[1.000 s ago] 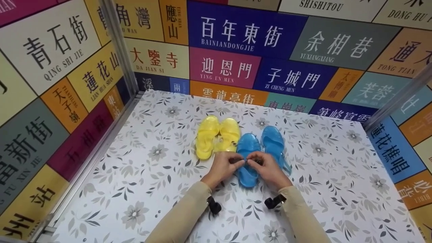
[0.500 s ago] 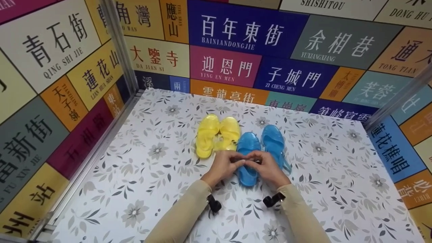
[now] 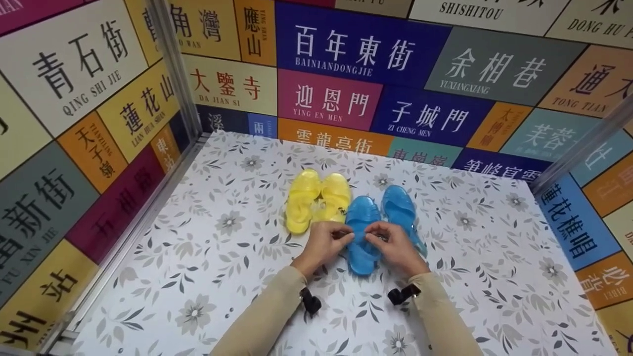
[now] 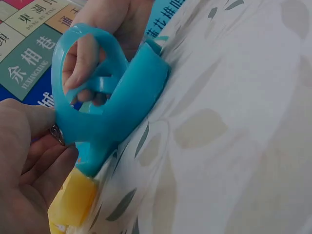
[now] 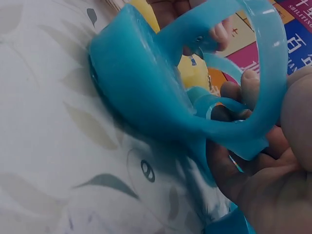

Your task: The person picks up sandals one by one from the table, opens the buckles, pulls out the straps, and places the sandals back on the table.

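Observation:
A blue jelly sandal [image 3: 363, 263] lies toe away on the patterned table, between the two hands. My left hand [image 3: 322, 243] pinches its ankle strap on the left side, where a metal buckle [image 4: 57, 134] shows beside the fingers. On the other side my right hand [image 3: 395, 246] grips the strap [image 5: 273, 53], its thumb outside and its fingers curled underneath. In the left wrist view the strap arches above the heel as a loop. A second blue sandal [image 3: 398, 203] stands to the right, partly behind my right hand. Whether the strap is fastened cannot be told.
A pair of yellow sandals [image 3: 304, 187] sits just left of the blue ones, close to my left hand. The floral table [image 3: 198, 311] is bounded by metal posts [image 3: 180, 74] and walls of coloured street-name panels [image 3: 356, 54].
Half a second ago the fingertips met over the sandal. Now the hands are slightly apart, with a gap between them. The sandals have stayed in place.

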Motion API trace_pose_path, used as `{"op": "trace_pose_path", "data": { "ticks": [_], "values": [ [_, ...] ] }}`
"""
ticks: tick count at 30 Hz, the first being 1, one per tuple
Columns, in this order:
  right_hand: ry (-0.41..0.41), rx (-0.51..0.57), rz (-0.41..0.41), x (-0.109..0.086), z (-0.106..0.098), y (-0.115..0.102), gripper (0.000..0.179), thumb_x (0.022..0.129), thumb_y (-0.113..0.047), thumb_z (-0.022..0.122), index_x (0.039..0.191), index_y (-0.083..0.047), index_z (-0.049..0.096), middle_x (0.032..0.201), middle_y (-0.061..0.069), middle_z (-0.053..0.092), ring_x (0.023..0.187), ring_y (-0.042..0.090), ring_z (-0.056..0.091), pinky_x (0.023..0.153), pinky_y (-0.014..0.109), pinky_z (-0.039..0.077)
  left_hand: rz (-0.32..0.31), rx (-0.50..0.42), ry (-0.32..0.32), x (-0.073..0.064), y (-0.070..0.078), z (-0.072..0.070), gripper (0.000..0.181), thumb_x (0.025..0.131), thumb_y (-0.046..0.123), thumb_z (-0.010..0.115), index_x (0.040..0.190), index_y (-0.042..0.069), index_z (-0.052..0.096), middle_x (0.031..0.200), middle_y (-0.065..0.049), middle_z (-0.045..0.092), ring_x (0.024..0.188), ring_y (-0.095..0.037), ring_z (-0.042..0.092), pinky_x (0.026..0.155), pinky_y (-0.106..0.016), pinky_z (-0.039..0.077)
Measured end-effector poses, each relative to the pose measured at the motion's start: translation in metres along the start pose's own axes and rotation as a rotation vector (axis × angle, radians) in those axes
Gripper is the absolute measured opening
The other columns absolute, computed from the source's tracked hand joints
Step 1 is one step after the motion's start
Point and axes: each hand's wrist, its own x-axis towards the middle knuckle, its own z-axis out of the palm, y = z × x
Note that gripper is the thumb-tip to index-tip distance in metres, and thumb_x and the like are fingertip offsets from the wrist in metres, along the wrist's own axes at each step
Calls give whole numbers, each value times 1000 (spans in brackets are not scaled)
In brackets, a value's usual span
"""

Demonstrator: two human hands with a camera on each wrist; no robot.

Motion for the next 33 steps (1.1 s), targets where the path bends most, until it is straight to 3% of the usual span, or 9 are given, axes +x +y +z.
{"op": "trace_pose_path", "data": {
  "ticks": [7,11,17,22,28,33],
  "values": [
    [42,-91,-24,1,5,-6,13,100,-12,73,108,-3,77,100,8,77,90,15,70,81,26,55,62,-28,51,-3,-2,1,12,92,6,81,103,0,82,97,-9,81,84,-17,77,75,-26,61],
    [45,-177,-26,-1,11,-13,18,100,-16,73,113,-6,79,109,5,79,100,21,72,87,35,59,62,-26,45,-7,0,2,17,95,8,77,110,-1,79,103,-12,80,89,-20,77,77,-28,62],
    [31,-231,10,-10,14,-16,35,106,-24,65,135,-5,70,136,11,70,129,34,63,107,52,52,-61,-42,-35,-14,4,4,31,103,14,68,129,-2,71,117,-15,77,102,-20,75,87,-27,60],
    [27,-243,32,-25,12,-18,54,106,-31,65,150,-2,54,154,19,53,142,41,50,112,57,46,-139,-38,-119,-24,8,3,42,107,25,63,140,-2,63,125,-14,74,109,-21,73,93,-31,59],
    [9,-199,88,-44,10,-21,78,102,-37,71,161,1,36,165,24,38,147,43,43,114,54,44,-231,-95,-196,-29,13,0,60,102,34,70,146,-4,56,132,-16,70,115,-24,72,95,-34,59],
    [16,-194,95,-54,10,-17,86,100,-31,74,162,5,27,166,27,32,144,46,46,112,54,45,-273,-133,-230,-30,12,-2,58,94,29,81,140,-1,61,122,-14,73,106,-21,74,87,-28,60]
  ]
}}
